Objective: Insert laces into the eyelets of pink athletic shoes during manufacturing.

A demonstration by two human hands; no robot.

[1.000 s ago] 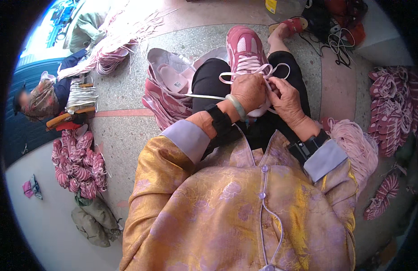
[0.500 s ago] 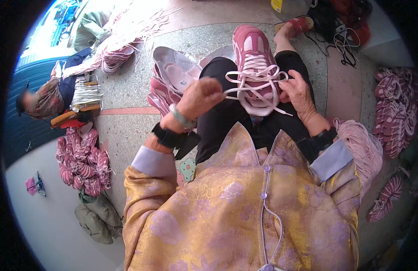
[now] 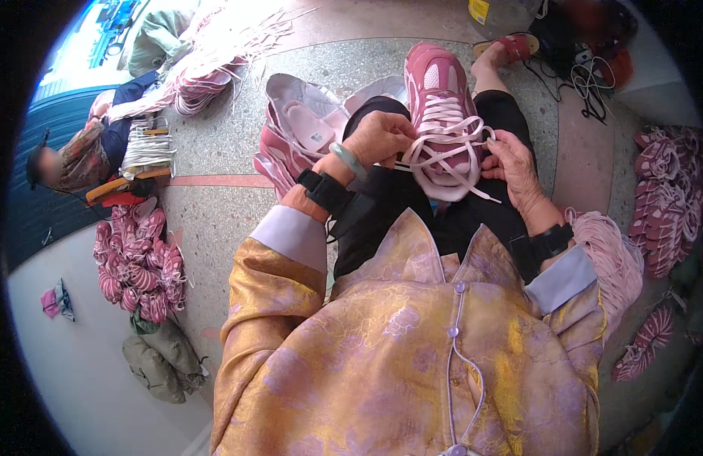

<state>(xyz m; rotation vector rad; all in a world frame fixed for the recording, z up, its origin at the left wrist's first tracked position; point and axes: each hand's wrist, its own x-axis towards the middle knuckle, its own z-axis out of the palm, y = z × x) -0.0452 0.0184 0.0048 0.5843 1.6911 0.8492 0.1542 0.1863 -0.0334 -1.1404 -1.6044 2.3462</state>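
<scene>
A pink sneaker (image 3: pixel 440 82) rests across my lap, toe pointing away from me. White shoelace (image 3: pixel 452 152) zigzags over its front and hangs in loose loops, one end lying over my dark trousers at the right. At the sneaker's left edge, my left hand (image 3: pixel 378 140) pinches the lace between thumb and fingers. On the other side my right hand (image 3: pixel 511 166) holds a lace loop near the upper eyelets with its fingertips. Other pink shoe parts with pale insoles (image 3: pixel 310 129) are piled on the floor beside my left knee.
A bundle of pale pink laces (image 3: pixel 608 247) hangs by my right arm. Stacks of pink shoe uppers lie at the right (image 3: pixel 667 201) and left (image 3: pixel 139 254). Another person (image 3: pixel 82 167) sits at the far left, near white laces (image 3: pixel 148 152). Cables (image 3: pixel 587 80) lie at the far right.
My left hand has moved right, from clear of the sneaker to its left edge, drawing the lace in close. My right hand stays at the lace on the right side.
</scene>
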